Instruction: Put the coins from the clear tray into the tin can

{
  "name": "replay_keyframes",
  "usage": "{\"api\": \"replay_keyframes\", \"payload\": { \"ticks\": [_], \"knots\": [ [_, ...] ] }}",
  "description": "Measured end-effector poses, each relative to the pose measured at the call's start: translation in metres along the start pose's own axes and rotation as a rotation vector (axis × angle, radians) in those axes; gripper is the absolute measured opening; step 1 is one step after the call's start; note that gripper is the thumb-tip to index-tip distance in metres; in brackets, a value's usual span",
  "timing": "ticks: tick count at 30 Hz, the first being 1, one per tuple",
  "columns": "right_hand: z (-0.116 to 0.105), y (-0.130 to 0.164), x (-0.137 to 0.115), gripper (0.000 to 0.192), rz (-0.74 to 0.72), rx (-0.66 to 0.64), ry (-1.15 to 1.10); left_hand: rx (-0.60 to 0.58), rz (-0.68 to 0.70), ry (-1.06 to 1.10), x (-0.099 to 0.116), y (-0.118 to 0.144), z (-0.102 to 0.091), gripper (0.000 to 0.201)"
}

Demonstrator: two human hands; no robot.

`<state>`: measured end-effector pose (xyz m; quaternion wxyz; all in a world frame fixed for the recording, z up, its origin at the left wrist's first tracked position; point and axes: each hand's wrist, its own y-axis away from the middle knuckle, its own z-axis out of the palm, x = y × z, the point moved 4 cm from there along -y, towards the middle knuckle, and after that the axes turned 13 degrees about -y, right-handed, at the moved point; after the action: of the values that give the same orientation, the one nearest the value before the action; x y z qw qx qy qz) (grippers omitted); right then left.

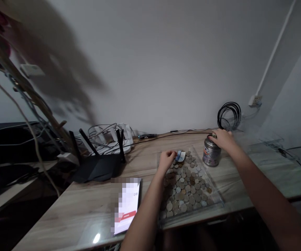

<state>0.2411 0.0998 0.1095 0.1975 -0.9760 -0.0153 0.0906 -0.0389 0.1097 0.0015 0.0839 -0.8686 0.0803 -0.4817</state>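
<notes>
A clear shallow tray (217,199) lies on the wooden desk, filled with several coins (187,188). My left hand (167,159) rests at the tray's far left corner, fingers curled next to a small blue-and-white item (180,156) lying among the coins; I cannot tell whether it grips anything. My right hand (222,138) reaches over a small metal tin (211,153) standing just right of the tray, with its fingertips on the tin's top.
A lit phone (126,205) lies left of the tray near the front edge. A black router (98,164) with antennas and white devices with cables sit at the back left. A coiled black cable (229,115) hangs by the wall.
</notes>
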Motion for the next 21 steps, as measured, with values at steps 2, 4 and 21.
{"api": "replay_keyframes", "payload": {
  "ticks": [2, 4, 21],
  "knots": [
    [-0.003, 0.012, -0.005, 0.042, -0.04, 0.083, -0.013, 0.025, -0.009, 0.006, 0.0, 0.0, -0.002, 0.03],
    [0.0, 0.023, -0.008, 0.046, -0.069, 0.104, -0.006, 0.042, -0.024, 0.009, 0.0, 0.0, -0.004, 0.03],
    [0.083, 0.067, -0.085, 0.022, -0.399, -0.369, -0.495, -0.031, -0.055, -0.221, -0.012, -0.001, 0.006, 0.025]
  ]
}}
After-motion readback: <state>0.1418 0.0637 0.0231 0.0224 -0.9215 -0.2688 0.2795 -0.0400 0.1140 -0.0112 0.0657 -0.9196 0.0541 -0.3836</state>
